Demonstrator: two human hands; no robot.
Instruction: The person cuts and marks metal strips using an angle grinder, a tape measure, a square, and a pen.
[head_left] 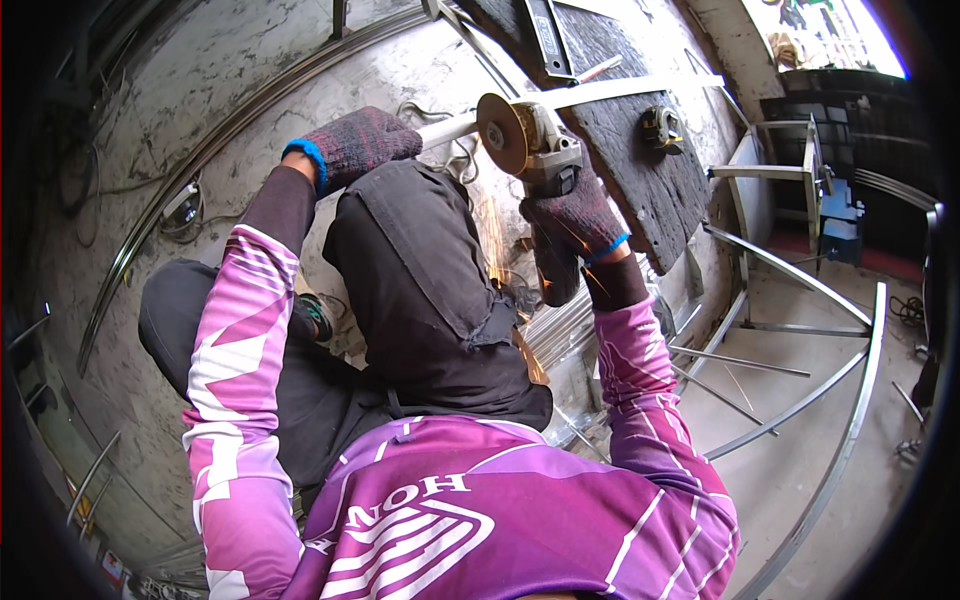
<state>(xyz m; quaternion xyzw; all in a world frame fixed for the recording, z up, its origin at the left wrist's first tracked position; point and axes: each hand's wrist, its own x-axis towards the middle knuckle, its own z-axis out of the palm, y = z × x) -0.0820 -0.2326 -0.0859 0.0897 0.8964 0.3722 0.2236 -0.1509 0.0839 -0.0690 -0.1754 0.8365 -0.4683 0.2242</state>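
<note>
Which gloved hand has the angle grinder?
The right hand, wrapped around the angle grinder by its body; the left hand instead grips the pale bar near its left end.

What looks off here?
Grinder in the right hand: no guard shows around its disc, which seems odd since sparks are flying, apparently right beside the trouser leg.
</note>
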